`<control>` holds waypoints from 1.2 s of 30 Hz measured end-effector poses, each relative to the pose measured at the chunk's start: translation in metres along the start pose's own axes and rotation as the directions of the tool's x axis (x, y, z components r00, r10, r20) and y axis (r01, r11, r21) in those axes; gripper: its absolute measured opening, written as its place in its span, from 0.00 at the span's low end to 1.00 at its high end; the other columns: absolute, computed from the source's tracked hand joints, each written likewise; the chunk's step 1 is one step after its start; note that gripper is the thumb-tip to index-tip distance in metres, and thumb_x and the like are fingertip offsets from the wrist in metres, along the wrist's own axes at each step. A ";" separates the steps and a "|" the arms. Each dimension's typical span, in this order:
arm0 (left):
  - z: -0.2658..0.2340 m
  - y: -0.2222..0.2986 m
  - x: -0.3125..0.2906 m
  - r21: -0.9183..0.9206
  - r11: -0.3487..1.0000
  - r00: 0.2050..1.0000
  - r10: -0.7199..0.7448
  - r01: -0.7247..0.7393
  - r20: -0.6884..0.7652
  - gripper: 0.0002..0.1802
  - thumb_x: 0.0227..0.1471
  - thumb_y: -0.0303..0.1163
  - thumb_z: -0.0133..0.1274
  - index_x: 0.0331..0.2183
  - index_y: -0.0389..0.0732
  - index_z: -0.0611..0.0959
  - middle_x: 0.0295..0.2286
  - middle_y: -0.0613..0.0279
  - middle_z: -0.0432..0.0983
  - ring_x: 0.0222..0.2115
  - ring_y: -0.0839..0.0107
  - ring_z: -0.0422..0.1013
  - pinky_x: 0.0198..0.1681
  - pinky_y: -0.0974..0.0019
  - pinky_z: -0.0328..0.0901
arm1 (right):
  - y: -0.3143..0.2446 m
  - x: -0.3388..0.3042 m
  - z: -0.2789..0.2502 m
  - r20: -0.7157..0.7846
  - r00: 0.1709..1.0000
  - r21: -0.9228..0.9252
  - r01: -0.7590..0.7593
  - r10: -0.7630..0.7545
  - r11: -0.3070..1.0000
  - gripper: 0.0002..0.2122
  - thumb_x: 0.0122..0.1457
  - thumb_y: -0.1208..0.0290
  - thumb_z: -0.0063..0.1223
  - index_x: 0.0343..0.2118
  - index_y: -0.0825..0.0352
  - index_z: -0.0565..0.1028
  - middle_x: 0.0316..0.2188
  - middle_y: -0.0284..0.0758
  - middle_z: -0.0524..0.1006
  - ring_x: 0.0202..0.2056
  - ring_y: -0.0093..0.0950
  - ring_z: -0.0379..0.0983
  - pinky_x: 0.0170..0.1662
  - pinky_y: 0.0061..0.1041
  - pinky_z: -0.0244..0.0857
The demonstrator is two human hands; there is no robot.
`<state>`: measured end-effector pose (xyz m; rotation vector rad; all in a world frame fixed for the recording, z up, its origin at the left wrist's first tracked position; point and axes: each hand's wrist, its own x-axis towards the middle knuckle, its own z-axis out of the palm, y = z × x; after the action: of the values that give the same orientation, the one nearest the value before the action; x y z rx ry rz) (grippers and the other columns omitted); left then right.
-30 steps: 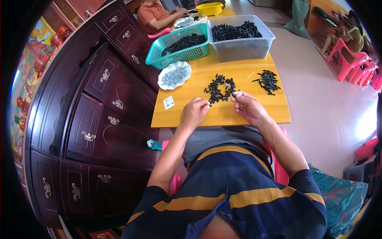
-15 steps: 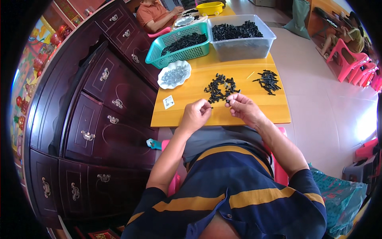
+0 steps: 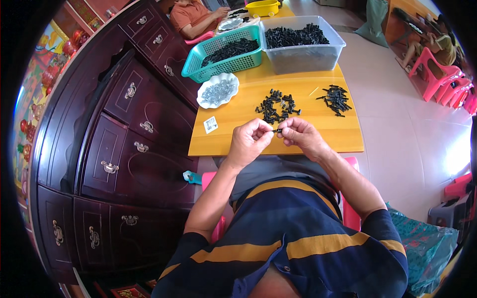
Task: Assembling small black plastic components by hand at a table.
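Above the table's near edge, my left hand (image 3: 251, 141) pinches a thin dark pin-like piece between thumb and fingers. Facing it, my right hand (image 3: 302, 136) grips a small black plastic part (image 3: 279, 131), and the two pieces meet end to end between my fingertips. Whether one sits inside the other is too small to tell. Just beyond my fingers lies a loose pile of short black cylindrical parts (image 3: 271, 107). A second heap, of slimmer black pieces (image 3: 336, 101), rests toward the table's right edge.
A green basket (image 3: 208, 72) and a clear bin (image 3: 298, 62), both holding black parts, stand at the far side. Left of the piles are a scalloped white dish (image 3: 211, 102) of small clear pieces and a printed card (image 3: 211, 125). Dark drawers (image 3: 124, 144) flank the table; another person (image 3: 195, 19) sits beyond.
My left hand has moved right, toward my right hand. The pieces they hold were apart and now touch.
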<state>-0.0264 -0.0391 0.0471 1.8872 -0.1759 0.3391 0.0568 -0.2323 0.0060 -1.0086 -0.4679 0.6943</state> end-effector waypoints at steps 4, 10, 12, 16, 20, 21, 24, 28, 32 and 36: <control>0.000 0.004 0.000 0.015 0.999 1.000 0.029 -0.029 0.012 0.04 0.53 0.19 0.59 0.33 0.36 0.80 0.26 0.71 0.77 0.25 0.87 0.71 0.29 0.79 0.67 | 0.002 0.000 0.000 0.031 0.999 -0.035 0.032 -0.031 0.999 0.05 0.64 0.71 0.55 0.41 0.64 0.76 0.35 0.27 0.77 0.39 0.17 0.75 0.41 0.17 0.69; 0.002 0.014 -0.001 0.091 0.993 0.997 0.079 -0.081 0.026 0.03 0.51 0.18 0.59 0.30 0.35 0.81 0.24 0.69 0.78 0.25 0.85 0.72 0.29 0.77 0.68 | 0.008 0.000 0.000 0.043 0.989 -0.104 0.144 -0.140 0.984 0.06 0.63 0.73 0.57 0.41 0.66 0.76 0.35 0.27 0.78 0.37 0.17 0.74 0.41 0.19 0.70; 0.004 0.018 -0.001 0.175 0.972 0.988 0.157 -0.156 0.008 0.03 0.49 0.17 0.59 0.28 0.34 0.81 0.23 0.65 0.79 0.24 0.82 0.73 0.29 0.74 0.70 | 0.009 0.000 0.000 0.050 0.982 -0.146 0.187 -0.182 0.971 0.06 0.63 0.74 0.57 0.40 0.67 0.76 0.34 0.28 0.78 0.37 0.17 0.74 0.41 0.19 0.70; 0.002 0.026 -0.002 0.261 0.944 0.979 0.199 -0.202 0.038 0.04 0.48 0.16 0.58 0.28 0.33 0.80 0.23 0.62 0.78 0.23 0.76 0.75 0.28 0.72 0.70 | 0.007 -0.001 0.000 0.094 0.978 -0.213 0.203 -0.186 0.956 0.06 0.63 0.74 0.57 0.40 0.69 0.76 0.32 0.30 0.79 0.35 0.17 0.74 0.40 0.19 0.70; 0.000 0.026 -0.002 0.407 0.851 0.943 0.294 -0.331 0.152 0.04 0.47 0.16 0.58 0.27 0.33 0.79 0.23 0.58 0.77 0.23 0.71 0.75 0.28 0.70 0.69 | 0.007 -0.002 0.000 0.116 0.986 -0.229 0.146 -0.122 0.962 0.06 0.63 0.74 0.57 0.40 0.69 0.76 0.32 0.31 0.79 0.35 0.17 0.74 0.40 0.19 0.70; -0.001 0.026 -0.002 0.443 0.818 0.930 0.315 -0.367 0.188 0.05 0.47 0.16 0.58 0.27 0.33 0.78 0.23 0.58 0.77 0.23 0.69 0.75 0.28 0.69 0.69 | 0.007 -0.002 0.001 0.117 0.986 -0.229 0.146 -0.122 0.962 0.06 0.63 0.74 0.57 0.40 0.69 0.76 0.32 0.31 0.79 0.35 0.17 0.74 0.40 0.19 0.70; -0.002 0.024 -0.003 0.331 0.899 0.957 0.260 -0.288 0.129 0.05 0.46 0.18 0.60 0.28 0.35 0.80 0.23 0.55 0.77 0.24 0.63 0.76 0.28 0.66 0.70 | 0.005 -0.002 0.001 0.113 0.989 -0.185 0.119 -0.099 0.976 0.06 0.63 0.74 0.57 0.40 0.69 0.76 0.32 0.31 0.79 0.35 0.18 0.75 0.40 0.19 0.70; -0.009 0.027 -0.009 0.119 0.982 0.985 0.132 -0.145 0.110 0.12 0.49 0.19 0.62 0.39 0.35 0.83 0.28 0.62 0.80 0.30 0.77 0.77 0.35 0.72 0.73 | 0.002 -0.001 0.005 0.156 0.983 -0.091 0.111 -0.096 0.990 0.07 0.64 0.72 0.56 0.41 0.68 0.76 0.33 0.31 0.79 0.35 0.18 0.74 0.41 0.19 0.69; -0.014 0.034 -0.012 0.083 0.992 0.987 0.083 -0.095 0.137 0.17 0.47 0.17 0.63 0.42 0.35 0.82 0.32 0.63 0.81 0.32 0.78 0.77 0.39 0.73 0.72 | -0.001 -0.004 0.008 0.165 0.983 -0.041 0.093 -0.085 0.995 0.07 0.65 0.70 0.55 0.41 0.66 0.77 0.35 0.29 0.78 0.34 0.17 0.72 0.41 0.19 0.69; -0.014 0.035 -0.015 0.090 0.988 0.975 0.107 -0.126 0.193 0.19 0.47 0.17 0.63 0.43 0.35 0.82 0.32 0.63 0.80 0.33 0.79 0.76 0.39 0.74 0.72 | -0.001 -0.004 0.004 0.134 0.987 -0.019 0.089 -0.086 0.996 0.07 0.65 0.69 0.55 0.41 0.65 0.77 0.35 0.28 0.77 0.34 0.17 0.71 0.42 0.19 0.68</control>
<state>-0.0525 -0.0384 0.0781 2.0142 -0.4049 0.2531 0.0522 -0.2329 0.0083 -0.9629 -0.6348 0.6809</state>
